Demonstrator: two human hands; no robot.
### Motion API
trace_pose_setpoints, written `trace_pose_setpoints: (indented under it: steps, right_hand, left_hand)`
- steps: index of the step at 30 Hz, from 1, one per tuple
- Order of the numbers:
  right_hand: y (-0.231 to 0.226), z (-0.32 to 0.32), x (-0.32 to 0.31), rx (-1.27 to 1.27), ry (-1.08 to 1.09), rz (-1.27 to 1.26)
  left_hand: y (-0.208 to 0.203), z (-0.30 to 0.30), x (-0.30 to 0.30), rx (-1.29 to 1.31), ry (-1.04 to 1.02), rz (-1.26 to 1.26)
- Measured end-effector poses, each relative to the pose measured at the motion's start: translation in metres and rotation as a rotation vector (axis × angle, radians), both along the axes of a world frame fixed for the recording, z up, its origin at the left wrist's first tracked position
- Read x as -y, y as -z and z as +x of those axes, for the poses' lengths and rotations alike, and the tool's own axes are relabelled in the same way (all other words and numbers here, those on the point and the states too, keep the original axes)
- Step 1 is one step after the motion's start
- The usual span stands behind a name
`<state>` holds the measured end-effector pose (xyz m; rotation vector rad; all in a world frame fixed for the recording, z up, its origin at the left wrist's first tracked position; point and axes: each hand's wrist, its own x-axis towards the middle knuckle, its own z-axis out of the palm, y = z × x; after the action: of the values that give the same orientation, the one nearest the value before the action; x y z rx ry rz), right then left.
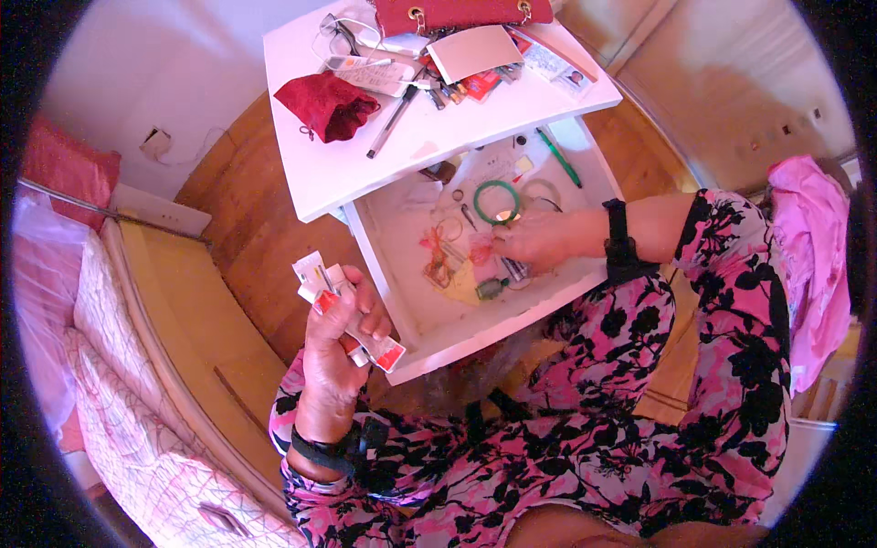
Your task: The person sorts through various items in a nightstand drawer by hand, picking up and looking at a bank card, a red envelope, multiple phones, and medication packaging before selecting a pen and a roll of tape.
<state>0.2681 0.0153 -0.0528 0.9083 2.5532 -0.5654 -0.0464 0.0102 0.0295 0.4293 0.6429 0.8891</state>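
Observation:
My left hand [340, 321] is closed around several small white and red packets [376, 351], held up just outside the drawer's left front corner. Inside the pulled-out white drawer [448, 340], my right hand [532, 241] reaches down among small loose things, its fingertips hidden from above. Close to those fingers are a pinkish bundle [480, 248], a dark green small object [491, 289] and a green bangle [496, 202]. Orange-red bands [438, 265] lie to the left of them. A green pen [559, 157] rests at the drawer's back right.
The white cabinet top [311, 173] above the drawer bears a red drawstring pouch [327, 106], a black pen [391, 122], glasses [343, 36], a pale card [475, 53] and a red bag [466, 13]. A bed [137, 438] stands at the left; pink cloth [808, 265] hangs at the right.

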Motion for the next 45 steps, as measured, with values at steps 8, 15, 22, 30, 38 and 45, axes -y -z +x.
trace_pose_setpoints:
  steps: [8,15,22,30,38,45]
  right_hand:
    - [-0.025,-0.004,0.010,-0.451,0.333,0.105]
    - [-0.040,0.024,-0.009,-0.457,0.449,0.011]
    - [-0.052,0.012,-0.010,-0.097,0.339,-0.121]
    - [0.022,0.020,-0.006,-0.142,0.545,-0.277]
    - [-0.058,0.004,-0.027,0.231,0.170,-0.344]
    - [-0.167,0.045,-0.086,-0.423,0.773,-0.174]
  left_hand:
    - [-0.005,-0.001,0.006,-0.012,0.016,0.019]
    - [-0.001,-0.004,0.009,-0.038,-0.007,-0.002]
    - [0.006,-0.006,0.007,0.005,0.018,-0.004]
    - [0.003,-0.012,0.004,-0.016,0.033,0.043]
    - [0.003,-0.015,0.005,0.001,0.029,0.045]
    - [0.004,-0.016,0.006,-0.017,-0.008,0.000]
